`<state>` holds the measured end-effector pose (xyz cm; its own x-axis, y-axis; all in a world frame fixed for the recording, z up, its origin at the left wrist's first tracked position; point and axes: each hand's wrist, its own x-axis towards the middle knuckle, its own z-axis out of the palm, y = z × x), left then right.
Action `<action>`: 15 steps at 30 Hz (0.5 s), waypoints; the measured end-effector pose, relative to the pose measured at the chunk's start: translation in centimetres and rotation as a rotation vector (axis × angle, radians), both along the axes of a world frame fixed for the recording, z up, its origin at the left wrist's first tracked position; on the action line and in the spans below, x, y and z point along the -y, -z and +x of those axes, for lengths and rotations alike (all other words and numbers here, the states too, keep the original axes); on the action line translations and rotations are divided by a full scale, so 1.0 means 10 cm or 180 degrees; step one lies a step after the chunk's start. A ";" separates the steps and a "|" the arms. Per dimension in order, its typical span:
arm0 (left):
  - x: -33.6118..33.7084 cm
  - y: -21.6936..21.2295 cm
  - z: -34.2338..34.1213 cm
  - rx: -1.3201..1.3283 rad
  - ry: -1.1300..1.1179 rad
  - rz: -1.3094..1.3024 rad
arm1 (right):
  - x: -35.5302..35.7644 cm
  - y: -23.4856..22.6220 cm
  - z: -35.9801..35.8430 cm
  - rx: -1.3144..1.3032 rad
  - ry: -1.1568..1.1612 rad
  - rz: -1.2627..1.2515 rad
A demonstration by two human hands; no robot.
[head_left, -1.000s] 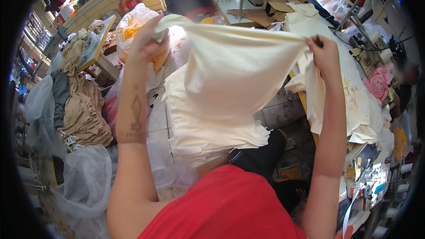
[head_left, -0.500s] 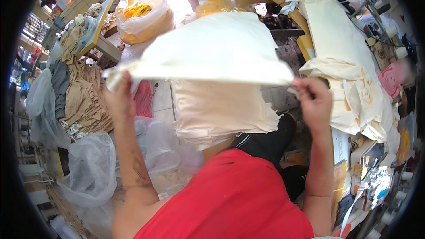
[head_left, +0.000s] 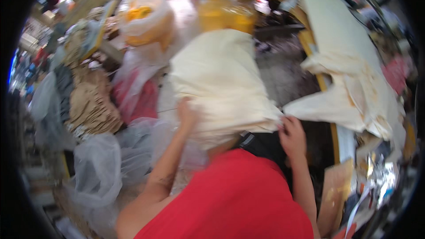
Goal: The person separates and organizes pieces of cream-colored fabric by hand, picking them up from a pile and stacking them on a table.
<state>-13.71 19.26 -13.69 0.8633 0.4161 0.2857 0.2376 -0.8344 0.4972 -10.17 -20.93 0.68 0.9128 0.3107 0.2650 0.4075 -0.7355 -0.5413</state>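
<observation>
A stack of cream cloth pieces [head_left: 221, 79] lies in front of me, reaching from my lap up toward the middle of the view. My left hand [head_left: 188, 113] rests on the stack's left edge, pressing on the top piece. My right hand [head_left: 292, 135] holds the stack's lower right corner, fingers closed on the cloth edge. The picture is blurred by motion, so the exact grip of the left hand is unclear. My red top [head_left: 230, 199] fills the lower middle.
More cream cloth [head_left: 349, 71] lies over a table edge at the right. Clear plastic bags [head_left: 97, 168] sit at lower left, a bag with yellow contents [head_left: 144, 17] at upper left, tan garments [head_left: 90, 102] left, a red bundle [head_left: 137, 99] beside them.
The cream piece that I held spread out high between both hands has come down onto the stack. Both hands have dropped to the stack's near edge and the view has tilted downward.
</observation>
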 end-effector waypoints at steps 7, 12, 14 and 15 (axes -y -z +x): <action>2.03 -0.74 0.98 -0.0579 0.3097 -0.2426 | 0.12 -0.02 -0.26 -0.1369 0.0925 0.0154; 2.60 -0.65 1.06 -0.1353 0.3497 -0.2889 | 0.41 0.35 -0.44 -0.1479 0.0960 0.0322; 2.51 -0.71 0.98 -0.1711 0.3214 -0.3866 | 0.42 0.34 -0.48 -0.1716 0.1067 0.0426; 2.46 -0.73 0.93 -0.1878 0.3043 -0.4359 | 0.43 0.33 -0.48 -0.1914 0.1123 0.0424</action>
